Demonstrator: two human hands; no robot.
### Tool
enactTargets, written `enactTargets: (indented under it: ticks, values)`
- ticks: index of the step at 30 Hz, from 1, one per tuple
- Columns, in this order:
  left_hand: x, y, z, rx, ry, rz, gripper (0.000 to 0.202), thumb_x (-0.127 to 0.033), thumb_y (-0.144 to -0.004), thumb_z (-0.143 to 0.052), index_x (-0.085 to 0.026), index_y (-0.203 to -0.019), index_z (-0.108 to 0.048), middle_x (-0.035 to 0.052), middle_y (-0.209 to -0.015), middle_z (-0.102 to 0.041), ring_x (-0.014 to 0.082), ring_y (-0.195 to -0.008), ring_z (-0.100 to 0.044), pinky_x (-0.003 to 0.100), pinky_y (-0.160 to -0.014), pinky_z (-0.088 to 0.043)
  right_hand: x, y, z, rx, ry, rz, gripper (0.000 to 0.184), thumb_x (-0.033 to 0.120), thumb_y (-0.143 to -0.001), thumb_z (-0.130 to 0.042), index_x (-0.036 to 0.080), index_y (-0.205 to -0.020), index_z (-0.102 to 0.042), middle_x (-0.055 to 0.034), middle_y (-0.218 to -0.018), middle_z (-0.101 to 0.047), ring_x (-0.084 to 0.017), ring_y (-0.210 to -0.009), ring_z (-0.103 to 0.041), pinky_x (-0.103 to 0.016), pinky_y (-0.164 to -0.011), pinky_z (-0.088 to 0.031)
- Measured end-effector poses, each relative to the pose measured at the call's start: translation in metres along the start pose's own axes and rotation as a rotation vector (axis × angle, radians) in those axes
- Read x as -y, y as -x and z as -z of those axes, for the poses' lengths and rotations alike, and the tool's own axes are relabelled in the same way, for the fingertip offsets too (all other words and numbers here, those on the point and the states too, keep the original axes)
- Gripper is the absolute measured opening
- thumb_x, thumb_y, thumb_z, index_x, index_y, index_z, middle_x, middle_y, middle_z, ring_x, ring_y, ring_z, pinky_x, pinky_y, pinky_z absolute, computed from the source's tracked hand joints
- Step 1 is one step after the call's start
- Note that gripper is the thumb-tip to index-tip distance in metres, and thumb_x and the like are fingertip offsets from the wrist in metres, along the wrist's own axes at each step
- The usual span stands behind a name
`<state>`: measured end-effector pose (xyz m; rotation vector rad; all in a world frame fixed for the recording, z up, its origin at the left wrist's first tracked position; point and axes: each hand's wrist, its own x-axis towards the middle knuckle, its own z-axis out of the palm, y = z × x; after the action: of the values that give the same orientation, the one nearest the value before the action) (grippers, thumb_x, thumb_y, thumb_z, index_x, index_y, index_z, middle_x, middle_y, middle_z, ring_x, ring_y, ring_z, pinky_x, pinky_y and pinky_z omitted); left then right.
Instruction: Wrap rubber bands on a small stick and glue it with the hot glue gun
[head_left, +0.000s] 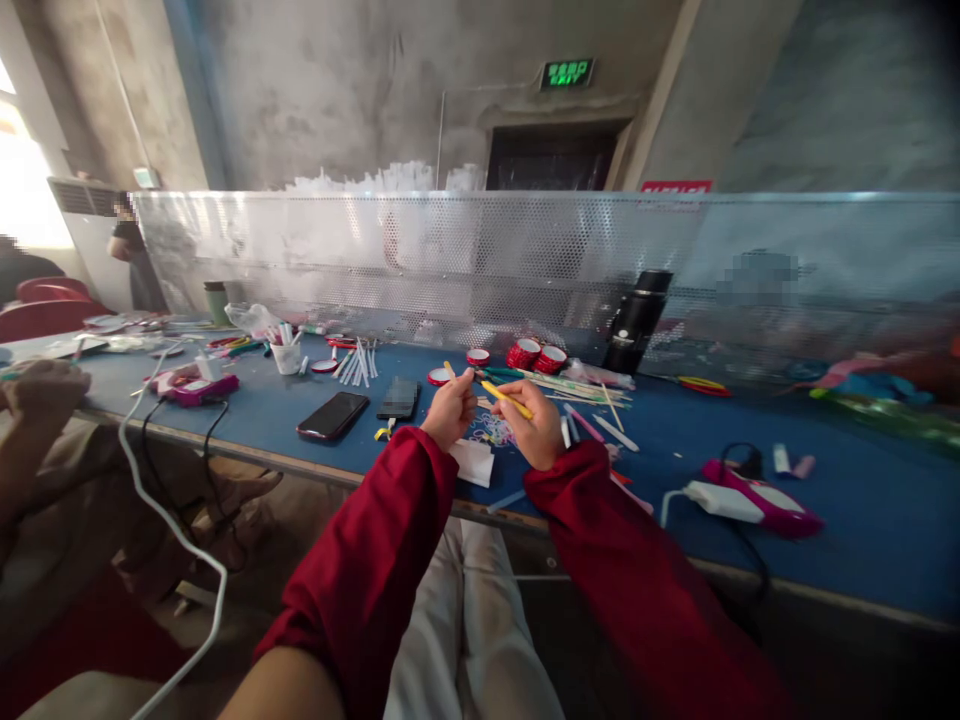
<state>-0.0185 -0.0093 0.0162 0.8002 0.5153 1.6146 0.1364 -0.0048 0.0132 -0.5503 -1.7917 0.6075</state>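
My right hand (537, 424) grips a slim yellow stick-like tool (508, 399), its tip pointing left toward my other hand. My left hand (451, 408) is closed in a pinch just beside that tip. A short yellow end (448, 369) pokes out above its fingers; the rest is hidden, so its kind is unclear. Below and between the hands lie a white folded paper (474, 463) and a heap of small pale loops (495, 430). Both forearms wear dark red sleeves. Rolls of red tape (523, 352) sit behind the hands.
On the blue table (420, 440) lie a black phone (333, 415), a dark flat device (398, 399) and a magenta-white corded tool (761, 500). A black flask (638, 322) stands by the perforated metal screen (360, 240). Another person's hand (46, 395) is at far left, near a white cable (217, 570).
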Motion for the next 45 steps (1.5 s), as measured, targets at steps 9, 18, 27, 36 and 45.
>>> enactTargets:
  ticks: [9,18,27,36,45]
  values:
    - [0.002,-0.003,0.003,0.1,0.03,0.039,0.034,-0.04,-0.082,-0.078,-0.014,-0.096,-0.063,-0.0121,-0.053,-0.021,0.0029,-0.039,-0.016,0.016,-0.036,-0.009,0.005,0.0,-0.001,0.003,0.001,0.004,0.02,0.04,-0.092,-0.059,0.024,-0.104,-0.061,-0.0031,-0.085,-0.075,-0.022,-0.079,-0.072,-0.038,-0.078,-0.057]
    - [0.0,0.0,-0.001,0.115,0.056,0.059,0.028,-0.036,-0.087,-0.074,-0.015,-0.101,-0.063,-0.0117,-0.055,-0.019,0.0034,-0.04,-0.015,0.015,-0.036,-0.012,0.002,-0.003,-0.005,-0.005,-0.148,-0.022,0.025,0.047,-0.093,-0.06,0.023,-0.102,-0.06,-0.0023,-0.081,-0.072,-0.02,-0.075,-0.069,-0.035,-0.072,-0.057]
    - [0.0,0.005,-0.001,0.127,0.021,0.045,0.028,-0.037,-0.086,-0.076,-0.016,-0.098,-0.061,-0.0114,-0.055,-0.02,0.0033,-0.041,-0.018,0.015,-0.037,-0.015,-0.002,0.002,-0.006,-0.009,-0.13,0.039,0.026,0.049,-0.095,-0.056,0.025,-0.104,-0.06,-0.0017,-0.082,-0.069,-0.019,-0.077,-0.068,-0.034,-0.073,-0.055]
    - [0.001,0.003,0.0,0.138,0.014,0.039,0.033,-0.037,-0.082,-0.08,-0.016,-0.099,-0.062,-0.0116,-0.055,-0.023,0.0024,-0.041,-0.02,0.015,-0.037,-0.017,-0.007,0.001,-0.009,-0.008,-0.109,0.048,0.021,0.044,-0.097,-0.054,0.026,-0.104,-0.059,-0.0017,-0.087,-0.07,-0.019,-0.081,-0.069,-0.034,-0.078,-0.056]
    - [0.002,0.002,-0.001,0.101,-0.07,0.062,0.041,-0.03,-0.066,-0.091,-0.016,-0.089,-0.06,-0.0128,-0.056,-0.023,0.001,-0.041,-0.024,0.014,-0.038,-0.015,-0.015,-0.01,-0.003,-0.118,-0.126,-0.088,0.025,0.038,-0.085,-0.062,0.025,-0.107,-0.063,-0.0034,-0.102,-0.073,-0.022,-0.087,-0.071,-0.038,-0.079,-0.059]
